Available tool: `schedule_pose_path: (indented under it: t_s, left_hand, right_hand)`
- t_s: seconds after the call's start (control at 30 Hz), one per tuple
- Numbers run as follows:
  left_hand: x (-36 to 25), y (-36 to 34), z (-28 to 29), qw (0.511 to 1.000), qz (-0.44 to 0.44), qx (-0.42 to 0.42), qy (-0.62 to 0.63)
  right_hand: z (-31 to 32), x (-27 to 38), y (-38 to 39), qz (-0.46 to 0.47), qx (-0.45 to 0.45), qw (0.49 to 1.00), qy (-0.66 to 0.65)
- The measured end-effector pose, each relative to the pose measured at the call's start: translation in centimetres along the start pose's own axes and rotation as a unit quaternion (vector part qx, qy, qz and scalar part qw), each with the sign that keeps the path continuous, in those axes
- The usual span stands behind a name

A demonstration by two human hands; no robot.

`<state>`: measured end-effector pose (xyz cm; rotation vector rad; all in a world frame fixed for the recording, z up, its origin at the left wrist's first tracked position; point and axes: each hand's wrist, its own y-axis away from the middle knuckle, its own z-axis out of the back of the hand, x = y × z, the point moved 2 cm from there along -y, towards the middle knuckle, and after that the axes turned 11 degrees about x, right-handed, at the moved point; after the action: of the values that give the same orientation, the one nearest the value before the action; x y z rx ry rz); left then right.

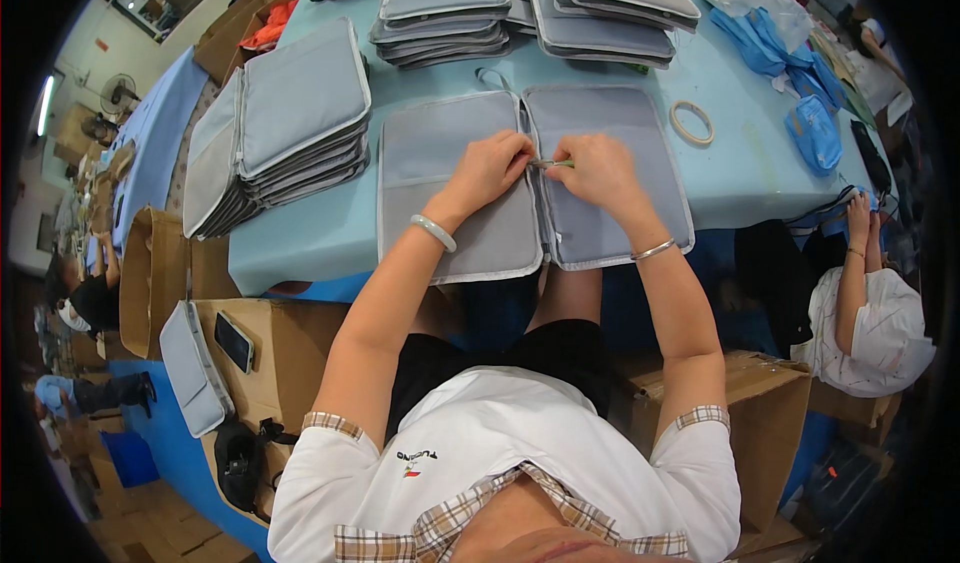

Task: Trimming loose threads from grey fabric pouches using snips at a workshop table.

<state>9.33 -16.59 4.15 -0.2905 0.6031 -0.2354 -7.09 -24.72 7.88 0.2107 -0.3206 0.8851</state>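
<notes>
A grey padded case [450,218] lies opened flat on the table like a book, its two halves joined by a spine down the middle. My left hand [492,171] is closed, its fingers pinching the case's edge near the upper spine. My right hand [598,171] is closed around a small tool with a green handle [565,164]. The tool's metal end points left and meets my left fingertips at the spine. What lies between the fingertips is too small to make out. A thin grey loop [492,76] sticks up from the case's top edge.
Grey case stacks stand at left [305,98], at the back [445,3] and back right [610,18]. A tape roll [692,123] lies right of the case, near blue bags [815,133]. Cardboard boxes [285,348] flank my legs; a co-worker [860,323] sits at right.
</notes>
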Motion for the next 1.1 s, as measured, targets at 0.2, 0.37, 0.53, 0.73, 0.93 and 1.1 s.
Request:
schedule_pose_path:
  t_s: [0.2,0.37,0.53,0.73,0.93,1.1]
  left_hand:
    - [-0.1,-0.1,-0.1,1.0,0.001,0.002,-0.004]
    - [0.2,0.6,0.1,0.995,0.053,0.001,0.082]
    - [-5.4,4.0,4.4,0.969,0.079,-0.033,0.23]
    - [-9.3,11.8,2.3,0.897,0.172,0.349,0.209]
    - [-8.8,15.4,-1.4,0.944,0.1,0.29,0.121]
    - [-7.7,14.7,-2.8,0.828,0.272,0.213,0.441]
  right_hand:
    - [-0.1,-0.1,0.0,-0.003,0.002,1.0,-0.005]
    - [0.4,-1.1,1.0,-0.012,-0.001,0.997,-0.083]
    - [1.7,-3.8,5.5,-0.027,-0.106,0.975,-0.193]
    - [1.5,-7.5,11.4,-0.15,-0.195,0.908,-0.339]
    - [-0.8,-12.3,15.4,-0.192,-0.325,0.89,-0.256]
    - [-2.9,-13.0,15.5,-0.205,-0.307,0.871,-0.324]
